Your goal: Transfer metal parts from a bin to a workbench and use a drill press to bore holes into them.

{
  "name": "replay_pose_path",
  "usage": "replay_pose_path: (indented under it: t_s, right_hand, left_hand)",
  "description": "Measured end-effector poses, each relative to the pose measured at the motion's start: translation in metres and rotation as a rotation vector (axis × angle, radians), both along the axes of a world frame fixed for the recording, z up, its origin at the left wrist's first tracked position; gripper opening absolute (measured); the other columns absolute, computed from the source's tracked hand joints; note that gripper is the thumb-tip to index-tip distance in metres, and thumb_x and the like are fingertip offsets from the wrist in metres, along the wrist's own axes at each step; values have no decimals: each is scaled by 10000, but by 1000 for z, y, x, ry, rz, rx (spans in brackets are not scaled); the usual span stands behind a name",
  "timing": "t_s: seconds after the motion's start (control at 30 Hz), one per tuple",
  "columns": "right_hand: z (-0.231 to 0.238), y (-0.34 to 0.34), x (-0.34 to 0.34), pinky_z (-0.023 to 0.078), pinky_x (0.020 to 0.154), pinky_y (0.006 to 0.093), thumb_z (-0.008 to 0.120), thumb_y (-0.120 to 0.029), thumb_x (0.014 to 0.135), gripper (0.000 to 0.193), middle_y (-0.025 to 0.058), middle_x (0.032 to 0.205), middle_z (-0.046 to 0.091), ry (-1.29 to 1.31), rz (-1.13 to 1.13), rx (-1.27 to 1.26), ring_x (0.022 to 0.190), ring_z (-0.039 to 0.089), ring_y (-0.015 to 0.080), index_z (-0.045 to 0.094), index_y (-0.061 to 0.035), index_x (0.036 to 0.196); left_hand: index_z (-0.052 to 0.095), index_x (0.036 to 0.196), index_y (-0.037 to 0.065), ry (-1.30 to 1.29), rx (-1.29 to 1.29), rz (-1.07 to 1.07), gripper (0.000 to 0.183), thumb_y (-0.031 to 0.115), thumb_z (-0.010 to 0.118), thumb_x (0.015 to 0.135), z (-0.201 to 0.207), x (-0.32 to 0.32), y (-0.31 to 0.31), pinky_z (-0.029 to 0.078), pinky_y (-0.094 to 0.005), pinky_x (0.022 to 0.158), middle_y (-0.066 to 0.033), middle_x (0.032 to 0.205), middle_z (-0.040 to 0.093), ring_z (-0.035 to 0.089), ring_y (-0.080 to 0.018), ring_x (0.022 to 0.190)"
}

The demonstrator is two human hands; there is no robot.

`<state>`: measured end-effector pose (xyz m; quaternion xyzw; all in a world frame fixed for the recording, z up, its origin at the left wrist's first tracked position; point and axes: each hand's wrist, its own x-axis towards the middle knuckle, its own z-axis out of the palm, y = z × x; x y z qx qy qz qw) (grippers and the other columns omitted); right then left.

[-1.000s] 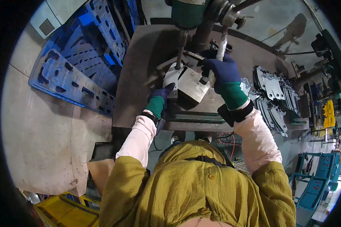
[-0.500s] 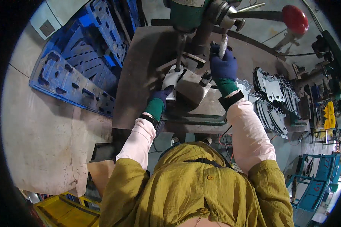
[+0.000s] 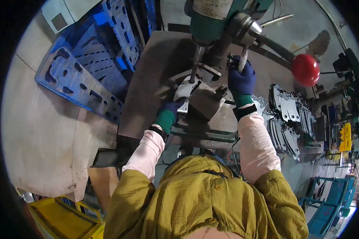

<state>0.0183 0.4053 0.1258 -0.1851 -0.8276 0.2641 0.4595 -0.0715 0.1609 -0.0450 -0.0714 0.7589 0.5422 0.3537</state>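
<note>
A green drill press [image 3: 207, 24] stands at the far side of a brown metal table. Its spindle [image 3: 196, 59] reaches down to a pale metal plate [image 3: 183, 91] on the steel fixture [image 3: 205, 99]. Gloved in dark blue, my left hand [image 3: 172, 108] grips the near end of that plate, its fingers partly hidden. My right hand [image 3: 243, 79], in the same kind of glove, is closed around a worn, pale feed handle [image 3: 243, 59] on the press's hub. A second arm from this hub ends in a red ball knob [image 3: 306, 70].
Stacks of curved grey metal plates [image 3: 285, 107] lie to the right on the table [image 3: 147, 75]. A blue plastic pallet [image 3: 77, 79] leans at the left beside a large beige panel [image 3: 44, 135]. At lower left is a yellow metal frame [image 3: 64, 219]; teal racks [image 3: 331, 203] stand at lower right.
The feed hub has turned: the red knob has swung down toward me, and my right hand has come slightly nearer with its handle. My left hand stays on the plate. The whole view has shifted a little.
</note>
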Motion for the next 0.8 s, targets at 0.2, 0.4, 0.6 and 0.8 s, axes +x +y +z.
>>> replay_pose_path:
  t_s: [0.2,0.4,0.6,0.8]
  right_hand:
    - [-16,89,-17,510,690,447,693,-223,780,398,118,952,642,61,-52,478,817,641,343,612,-130,1159]
    - [87,119,-26,522,683,496,662,-229,831,265,181,910,655,-113,-115,847,819,634,418,601,-92,1049]
    - [25,118,-16,526,708,477,682,-275,818,351,128,950,666,-141,28,473,827,653,371,625,-175,1149]
    - [4,19,16,537,633,321,665,-239,879,255,56,799,701,-271,213,-86,774,685,159,691,-80,1077]
  left_hand:
    - [660,1008,62,-83,137,5,544,511,809,739,54,16,8,505,-366,453,-101,722,669,629,-227,517]
    - [586,1265,72,-131,-122,-108,814,638,761,707,67,16,2,567,-401,594,-157,1034,681,694,-290,796]
    - [607,1232,52,206,349,19,707,564,749,765,84,44,-2,538,-394,557,-167,995,690,692,-257,765]
    - [658,1097,25,138,91,47,550,475,754,796,67,28,5,506,-380,548,-109,835,693,640,-243,632]
